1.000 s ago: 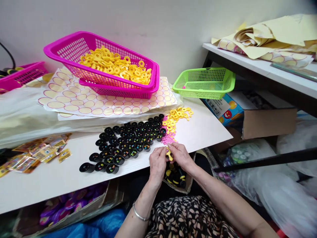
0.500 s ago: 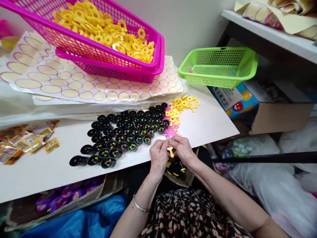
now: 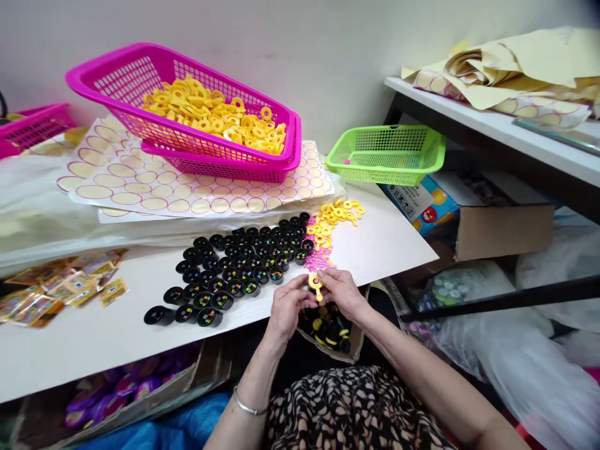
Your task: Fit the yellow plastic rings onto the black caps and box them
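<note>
A small yellow ring-shaped piece with a short handle [image 3: 315,282] and a pink spot at its centre hangs over the table's front edge. My right hand [image 3: 344,292] pinches it by its right side, fingers closed. My left hand [image 3: 287,306] is close on the left, its fingers curved and apart, the tips near the piece's edge. Just beyond the hands lie small pink pieces [image 3: 319,257] and a loose pile of yellow ring pieces [image 3: 337,214]. Rows of small black cups [image 3: 234,287], many with coloured bits inside, stand to the left.
A pink basket [image 3: 187,147] full of yellow rings rests on sticker sheets [image 3: 225,205]. A green basket [image 3: 384,175] sits at the back right. Shiny packets [image 3: 70,287] lie at left. Below my hands is a box of black and yellow parts [image 3: 330,331]. A shelf [image 3: 487,119] juts out right.
My left fingers have loosened and spread away from the yellow piece, which now shows more fully in my right hand. The camera view has shifted, so the table scene sits lower.
</note>
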{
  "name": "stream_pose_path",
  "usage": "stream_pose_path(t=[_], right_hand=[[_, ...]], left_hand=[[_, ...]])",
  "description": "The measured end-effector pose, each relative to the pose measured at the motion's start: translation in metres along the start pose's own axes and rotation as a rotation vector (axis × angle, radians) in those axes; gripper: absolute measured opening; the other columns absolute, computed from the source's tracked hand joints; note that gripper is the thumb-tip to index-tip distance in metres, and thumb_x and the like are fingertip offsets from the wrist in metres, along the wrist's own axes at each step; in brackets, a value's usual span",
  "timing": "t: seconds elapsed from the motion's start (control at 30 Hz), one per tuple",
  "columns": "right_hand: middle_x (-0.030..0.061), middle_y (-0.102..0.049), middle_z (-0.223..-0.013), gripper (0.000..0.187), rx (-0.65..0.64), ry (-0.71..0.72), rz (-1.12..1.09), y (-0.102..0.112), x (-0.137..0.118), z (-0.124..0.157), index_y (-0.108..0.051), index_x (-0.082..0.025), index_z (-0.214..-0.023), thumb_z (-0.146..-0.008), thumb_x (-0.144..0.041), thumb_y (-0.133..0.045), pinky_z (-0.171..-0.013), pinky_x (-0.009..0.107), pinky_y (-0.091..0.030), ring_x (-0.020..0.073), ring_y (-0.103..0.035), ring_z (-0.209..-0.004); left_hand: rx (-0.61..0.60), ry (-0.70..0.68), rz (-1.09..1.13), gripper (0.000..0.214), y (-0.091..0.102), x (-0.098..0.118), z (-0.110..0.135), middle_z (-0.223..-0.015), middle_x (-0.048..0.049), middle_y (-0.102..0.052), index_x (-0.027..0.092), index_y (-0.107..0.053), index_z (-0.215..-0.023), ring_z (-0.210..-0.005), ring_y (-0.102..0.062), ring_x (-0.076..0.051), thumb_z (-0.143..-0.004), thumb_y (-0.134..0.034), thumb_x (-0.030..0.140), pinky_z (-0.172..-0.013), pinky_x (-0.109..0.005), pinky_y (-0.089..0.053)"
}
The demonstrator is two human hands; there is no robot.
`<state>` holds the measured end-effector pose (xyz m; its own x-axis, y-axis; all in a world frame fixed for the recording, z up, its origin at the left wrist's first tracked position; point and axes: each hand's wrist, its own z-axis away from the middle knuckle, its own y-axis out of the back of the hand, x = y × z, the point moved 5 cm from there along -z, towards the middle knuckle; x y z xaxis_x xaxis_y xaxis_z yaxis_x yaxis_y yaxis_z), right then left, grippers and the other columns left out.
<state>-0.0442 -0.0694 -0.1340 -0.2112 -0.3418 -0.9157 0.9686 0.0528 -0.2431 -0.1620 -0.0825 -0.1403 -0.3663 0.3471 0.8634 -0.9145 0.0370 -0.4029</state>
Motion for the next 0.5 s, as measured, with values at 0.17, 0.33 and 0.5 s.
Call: stream_pose_path(t=[0.17, 0.33, 0.5], right_hand=[[-0.0019, -0.055, -0.048, 0.031, -0.003, 0.045, 0.091, 0.004, -0.004, 0.003, -0.061, -0.012, -0.067, -0.068, -0.043, -0.066, -0.036, 0.018, -0.036, 0.0072, -0.048, -0.038], [-0.0023, -0.053, -0.05, 0.029, -0.11, 0.083, 0.097, 0.014, -0.008, 0.016, -0.062, -0.013, -0.069, -0.075, -0.041, -0.061, -0.039, 0.017, -0.034, 0.0062, -0.046, -0.042], [0.0016, -0.06, -0.083, 0.022, -0.206, 0.164, -0.013, 0.029, -0.01, 0.035, -0.066, -0.017, -0.088, -0.068, -0.026, -0.069, -0.056, 0.019, -0.044, 0.0093, -0.054, -0.069]], left_hand=[[-0.136, -0.197, -0.382, 0.05, -0.012, 0.007, 0.001, -0.093, -0.0051, -0.06, 0.015, -0.062, -0.105, -0.065, -0.056, -0.011, -0.057, -0.05, 0.005, -0.053, -0.02, -0.043], [-0.18, -0.377, -0.566, 0.038, -0.022, 0.012, 0.009, -0.088, -0.0032, -0.059, 0.018, -0.067, -0.095, -0.08, -0.055, -0.014, -0.061, -0.055, 0.005, -0.069, -0.023, -0.044], [-0.107, -0.377, -0.48, 0.028, -0.024, 0.011, 0.018, -0.084, -0.0033, -0.06, 0.016, -0.068, -0.087, -0.079, -0.054, -0.015, -0.06, -0.063, 0.008, -0.068, -0.023, -0.043]])
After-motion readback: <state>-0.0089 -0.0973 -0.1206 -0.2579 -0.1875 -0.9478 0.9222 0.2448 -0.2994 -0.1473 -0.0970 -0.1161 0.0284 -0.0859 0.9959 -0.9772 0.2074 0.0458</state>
